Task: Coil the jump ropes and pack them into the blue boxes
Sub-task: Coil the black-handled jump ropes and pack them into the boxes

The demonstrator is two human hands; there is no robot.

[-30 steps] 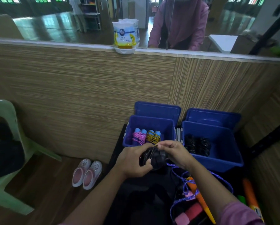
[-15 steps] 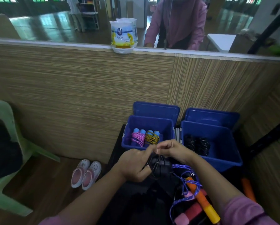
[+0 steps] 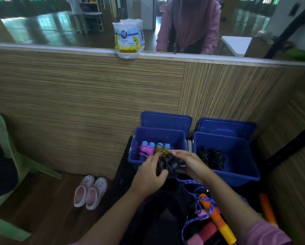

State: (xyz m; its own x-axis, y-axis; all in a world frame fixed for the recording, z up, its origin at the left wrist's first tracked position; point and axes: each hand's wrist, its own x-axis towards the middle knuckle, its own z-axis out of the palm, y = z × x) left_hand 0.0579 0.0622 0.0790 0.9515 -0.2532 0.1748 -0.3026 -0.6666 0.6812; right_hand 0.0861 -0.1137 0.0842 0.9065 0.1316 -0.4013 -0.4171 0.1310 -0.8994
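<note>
Both hands grip the black jump rope [image 3: 167, 165] bundle above the left blue box's [image 3: 181, 137] near rim: left hand [image 3: 149, 175] curled around the coil, right hand [image 3: 190, 165] pinching its end. Keep loops tight; tuck the end before lowering.

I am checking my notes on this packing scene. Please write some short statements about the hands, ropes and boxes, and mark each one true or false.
1. Both hands, the left hand and the right hand, hold the black rope bundle. True.
2. The left blue box is empty. False: it holds a pink coiled rope and a yellow coiled rope.
3. The right blue box holds black coiled ropes. True.
4. The lids are closed on the boxes. False: both boxes are open.
5. The purple rope is packed already. False: it lies loose near the person.
</note>
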